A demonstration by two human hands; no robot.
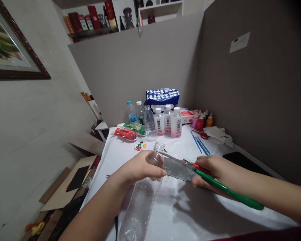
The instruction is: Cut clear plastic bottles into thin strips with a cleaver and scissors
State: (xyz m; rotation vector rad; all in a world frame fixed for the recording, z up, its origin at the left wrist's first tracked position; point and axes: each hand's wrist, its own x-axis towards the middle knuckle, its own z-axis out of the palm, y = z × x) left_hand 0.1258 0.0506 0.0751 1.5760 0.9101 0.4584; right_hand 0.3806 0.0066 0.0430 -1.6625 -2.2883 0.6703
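Observation:
Wrapped round the upper part of a clear plastic bottle (142, 204) is my left hand (142, 165); the bottle is tilted, its uncapped neck pointing away from me. My right hand (213, 170) grips large scissors (179, 169) with a green handle and an orange-red part near the pivot. The scissor blades are apart and reach left to the bottle just below its neck, close to my left thumb. Part of the bottle's shoulder is hidden by my left fingers.
White-capped bottles (176, 124), an uncapped clear bottle (149, 124) and a blue package (163, 97) stand at the back of the white table (115, 154). Red and green packets (125, 134) lie back left. Paint bottles (199, 122), brushes (200, 144) and white plastic (218, 134) are back right.

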